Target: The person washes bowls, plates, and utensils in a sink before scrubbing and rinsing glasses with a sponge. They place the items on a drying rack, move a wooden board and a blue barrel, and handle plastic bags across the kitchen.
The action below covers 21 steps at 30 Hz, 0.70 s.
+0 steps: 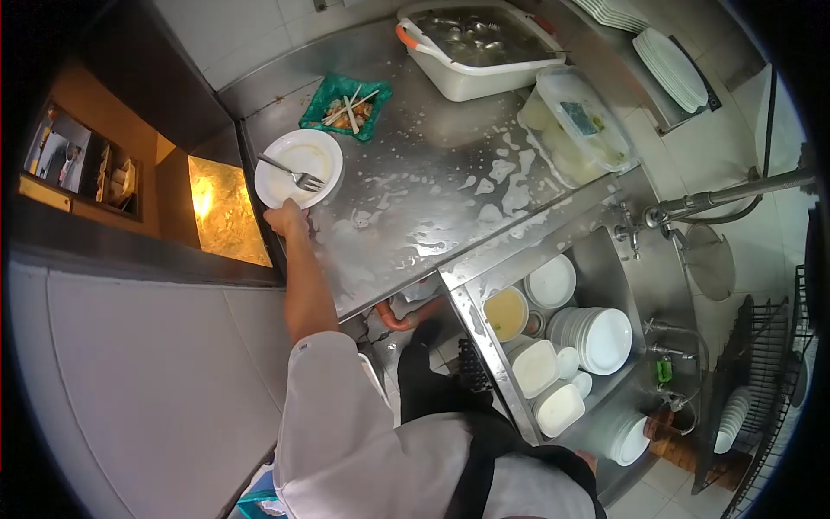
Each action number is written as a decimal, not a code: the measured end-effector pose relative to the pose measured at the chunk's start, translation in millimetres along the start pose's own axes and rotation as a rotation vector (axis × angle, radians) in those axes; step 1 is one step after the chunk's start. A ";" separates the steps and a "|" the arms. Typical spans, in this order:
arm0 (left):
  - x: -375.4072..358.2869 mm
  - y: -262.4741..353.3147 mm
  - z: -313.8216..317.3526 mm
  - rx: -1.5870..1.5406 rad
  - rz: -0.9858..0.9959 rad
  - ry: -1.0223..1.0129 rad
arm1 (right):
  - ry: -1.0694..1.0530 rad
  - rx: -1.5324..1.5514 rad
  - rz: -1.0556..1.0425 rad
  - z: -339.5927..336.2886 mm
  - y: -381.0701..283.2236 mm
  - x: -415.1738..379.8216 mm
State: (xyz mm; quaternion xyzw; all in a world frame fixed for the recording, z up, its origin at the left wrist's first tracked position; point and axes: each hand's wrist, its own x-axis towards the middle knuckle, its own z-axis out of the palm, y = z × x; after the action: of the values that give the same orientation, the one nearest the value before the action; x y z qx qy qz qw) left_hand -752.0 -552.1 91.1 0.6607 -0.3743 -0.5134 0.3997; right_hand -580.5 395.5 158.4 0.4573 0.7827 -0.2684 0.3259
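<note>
The left hand [285, 216] is gripping a smeared plate [292, 150], apparently steadying it, the fork [304, 180] calling for level handling, the right hand [590, 461] showing too little to tell.

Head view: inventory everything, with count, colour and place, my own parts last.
Counter: one, steel, centre
Plate: at least one, white, counter's left edge
Fork: one, silver, on that plate
Basket: one, green, counter's left rear
Chopsticks: several, pale, in the basket
Tub: one, white, counter's back
Cutlery: several, silver, in the tub
Container: one, translucent, counter's right side
Shelf plates: two stacks, white, top right
Sink: at least one, steel, right of centre
Sink dishes: many, white, inside the sink
Bowl of liquid: one, white, in the sink
Taps: several, silver, beside the sink
Rack: one, black, lower right
Shirt: one, pale grey, bottom centre
Left hand: one, bare, gripping the plate's rim
Right hand: not clearly visible
</note>
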 end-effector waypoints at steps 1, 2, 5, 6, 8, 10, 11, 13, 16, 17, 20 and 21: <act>2.8 -8.4 -1.9 -0.129 0.014 -0.060 | -0.004 0.005 0.000 0.5 1.8 -2.4; 4.2 -20.5 -5.7 -0.254 0.027 -0.124 | -0.009 0.009 0.006 2.2 4.6 -4.7; -8.2 -33.3 -27.2 -0.406 -0.034 -0.256 | -0.029 0.037 0.007 6.7 18.9 -5.5; -20.2 -36.3 -37.2 -0.412 -0.075 -0.298 | -0.042 0.060 0.001 8.5 24.9 0.2; -19.6 -52.1 -52.9 -0.396 -0.008 -0.368 | -0.137 0.349 -0.130 19.8 69.3 41.6; -37.0 -56.6 -65.5 -0.249 -0.054 -0.299 | -0.132 0.531 -0.094 25.4 96.2 68.9; -49.6 -55.5 -76.5 -0.293 0.014 -0.489 | -0.026 0.576 -0.127 40.3 76.4 40.1; -95.8 -41.7 -84.5 -0.218 0.027 -0.562 | -0.114 0.509 -0.159 40.5 93.3 60.0; -123.2 -54.0 -90.6 -0.163 0.038 -0.819 | 0.155 0.541 -0.146 46.6 61.9 27.3; -154.8 -45.9 -88.5 -0.096 0.051 -0.849 | 0.221 0.498 -0.154 45.1 45.3 13.4; -228.7 -49.0 -85.3 -0.070 -0.009 -1.044 | 0.355 0.393 -0.254 29.3 30.8 16.5; -249.4 -57.2 -81.9 -0.091 -0.049 -1.127 | 0.392 0.363 -0.302 24.3 30.5 23.7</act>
State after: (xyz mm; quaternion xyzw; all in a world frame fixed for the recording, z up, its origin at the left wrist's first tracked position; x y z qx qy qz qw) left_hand -715.1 -291.7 146.0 0.2749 -0.4919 -0.8116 0.1541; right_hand -555.7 404.2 121.1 0.4297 0.8291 -0.3558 0.0382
